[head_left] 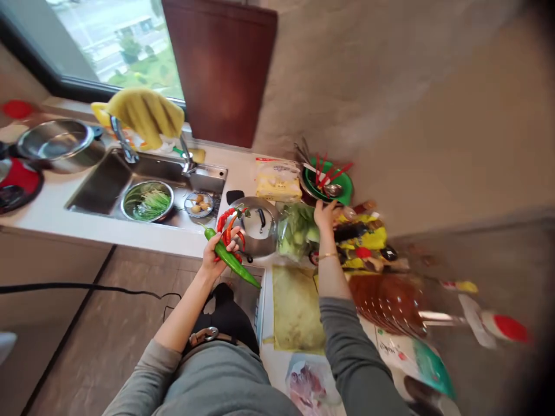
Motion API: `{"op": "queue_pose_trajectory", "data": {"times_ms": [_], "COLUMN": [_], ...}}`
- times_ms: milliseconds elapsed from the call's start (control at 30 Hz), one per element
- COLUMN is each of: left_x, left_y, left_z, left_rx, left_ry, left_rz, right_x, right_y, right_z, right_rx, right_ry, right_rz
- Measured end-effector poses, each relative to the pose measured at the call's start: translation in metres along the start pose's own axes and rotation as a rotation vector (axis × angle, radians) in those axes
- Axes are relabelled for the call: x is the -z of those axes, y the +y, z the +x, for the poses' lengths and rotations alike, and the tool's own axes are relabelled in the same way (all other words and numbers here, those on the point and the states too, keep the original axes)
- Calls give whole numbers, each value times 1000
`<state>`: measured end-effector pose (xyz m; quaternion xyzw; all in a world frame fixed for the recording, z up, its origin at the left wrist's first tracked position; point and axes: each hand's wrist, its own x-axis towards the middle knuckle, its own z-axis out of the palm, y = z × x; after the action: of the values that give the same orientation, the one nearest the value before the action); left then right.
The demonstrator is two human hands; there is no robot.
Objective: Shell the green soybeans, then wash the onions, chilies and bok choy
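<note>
My left hand [215, 259] is closed around a long green pepper [234, 261] and a small bunch of red chili peppers [228, 224], held in front of the lidded pan [262, 237]. The green pepper slants down to the right, past the counter's edge. My right hand [326, 216] is stretched out at the near rim of a green basket [344, 186], with thumb and fingers at the rim. Red chopsticks [323, 170] and a metal spoon [333, 190] lie in the basket. Leafy greens in a clear bag [297, 231] sit just left of that hand.
The sink [99, 184] holds a metal bowl of green vegetables [147, 201] and a small dish [199, 204] with brownish round pieces. A yellowish cloth [298, 306] covers the counter. Bottles and packets [366, 237] crowd the right, beside a brown slotted rack [385, 300].
</note>
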<state>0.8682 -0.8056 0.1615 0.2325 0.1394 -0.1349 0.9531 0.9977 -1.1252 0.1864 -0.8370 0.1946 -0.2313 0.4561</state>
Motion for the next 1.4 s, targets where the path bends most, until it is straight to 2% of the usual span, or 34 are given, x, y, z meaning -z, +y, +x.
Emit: {"op": "queue_pose_trajectory", "data": {"times_ms": [67, 100, 133, 167, 233, 267, 300, 367, 467, 600, 733, 833, 900, 967, 1067, 1133, 1200, 1267, 1333, 1400], "left_x": [9, 15, 21, 27, 42, 49, 57, 75, 104, 152, 197, 222, 234, 245, 259, 264, 265, 262, 258, 256], "left_y": [17, 25, 34, 42, 57, 63, 69, 81, 103, 158, 227, 270, 294, 317, 347, 360, 364, 361, 354, 346], "left_z": [-2, -3, -4, -5, -6, -6, -6, -7, -5, -2, 7, 19, 27, 34, 44, 52, 62, 74, 87, 101], "left_rx": [24, 34, 34, 25, 16, 29, 43, 35, -54, -51, 83, 142, 190, 255, 346, 420, 489, 555, 578, 549], "left_ry": [26, 45, 63, 74, 69, 54, 44, 61, 181, 281, 259, 229, 184, 113, -39, -150, -230, -251, -179, -33], "left_rz": [-22, -32, -39, -45, -47, -40, -27, 13, 54, 62, 202, 354, 474, 545, 521, 481, 439, 418, 438, 475], "right_x": [-27, -44, -63, -83, -125, -146, -167, -206, -257, -316, -373, -409, -425, -433, -431, -429, -433, -443, -458, -473], "right_y": [-23, -35, -48, -60, -84, -94, -103, -115, -121, -119, -120, -124, -127, -131, -139, -141, -137, -128, -114, -100], "right_z": [-22, -38, -57, -79, -126, -149, -171, -204, -230, -236, -237, -241, -241, -238, -226, -216, -210, -207, -207, -209], "right_rx": [48, 53, 46, -6, -187, -250, -290, -336, -318, -162, -30, 11, 21, -19, -169, -278, -384, -479, -548, -594], "right_ry": [3, -68, -221, -428, -887, -1016, -1074, -1044, -929, -994, -1081, -1098, -1152, -1277, -1498, -1584, -1558, -1426, -1266, -1195], "right_rz": [21, 73, 152, 238, 357, 415, 487, 639, 716, 553, 360, 226, 162, 152, 216, 268, 359, 475, 535, 500]}}
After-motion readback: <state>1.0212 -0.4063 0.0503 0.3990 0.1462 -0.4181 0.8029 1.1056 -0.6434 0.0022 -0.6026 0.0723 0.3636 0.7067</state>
